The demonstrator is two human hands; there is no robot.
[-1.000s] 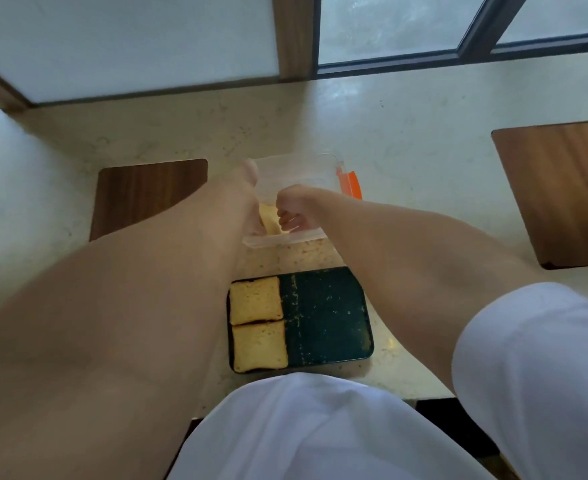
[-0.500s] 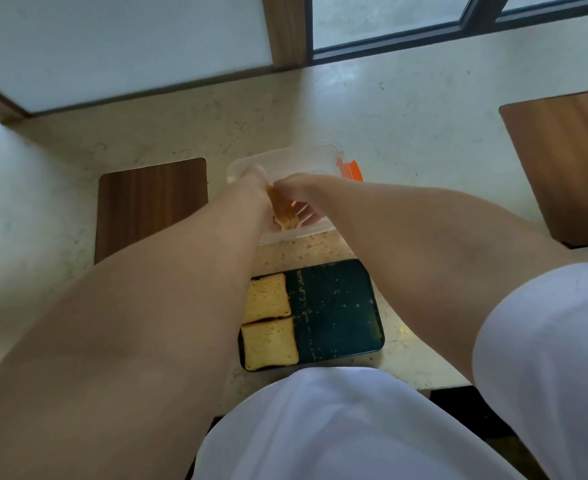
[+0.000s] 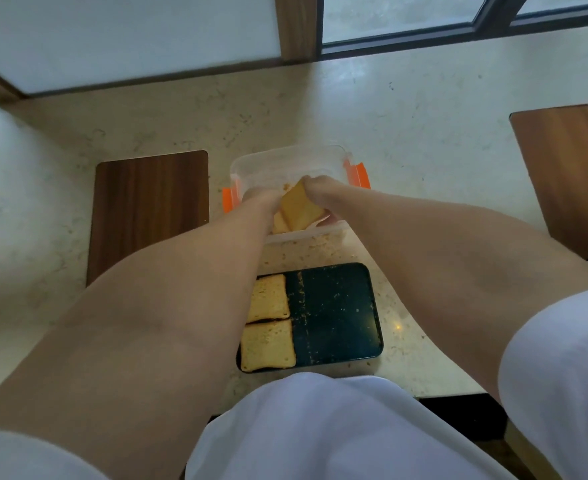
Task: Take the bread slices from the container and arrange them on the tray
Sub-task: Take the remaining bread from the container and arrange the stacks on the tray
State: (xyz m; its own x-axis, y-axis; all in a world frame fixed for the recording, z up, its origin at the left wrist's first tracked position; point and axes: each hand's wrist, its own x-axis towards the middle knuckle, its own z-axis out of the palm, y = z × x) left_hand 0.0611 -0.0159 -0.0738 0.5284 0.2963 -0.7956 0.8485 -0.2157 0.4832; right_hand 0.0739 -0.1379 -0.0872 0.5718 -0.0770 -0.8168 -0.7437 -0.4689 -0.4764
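Note:
A clear plastic container (image 3: 285,161) with orange clips stands on the counter beyond a dark tray (image 3: 337,313). Both hands are inside the container. My right hand (image 3: 315,190) grips a golden bread slice (image 3: 299,209), tilted up above the container's near wall. My left hand (image 3: 259,202) touches the slice's left edge; its fingers are mostly hidden. More bread (image 3: 278,223) shows below in the container. Two slices lie flat on the tray's left side, one (image 3: 268,301) behind the other (image 3: 267,346).
A dark wooden board (image 3: 150,209) lies left of the container, and another wooden board (image 3: 569,174) at the far right. Crumbs cover the counter (image 3: 320,247) between container and tray. A window frame (image 3: 403,32) runs along the back. The counter's front edge is just below the tray.
The slice has come up out of the container, from barely visible between the hands to tilted above the near wall. The camera has shifted, so the tray sits lower right.

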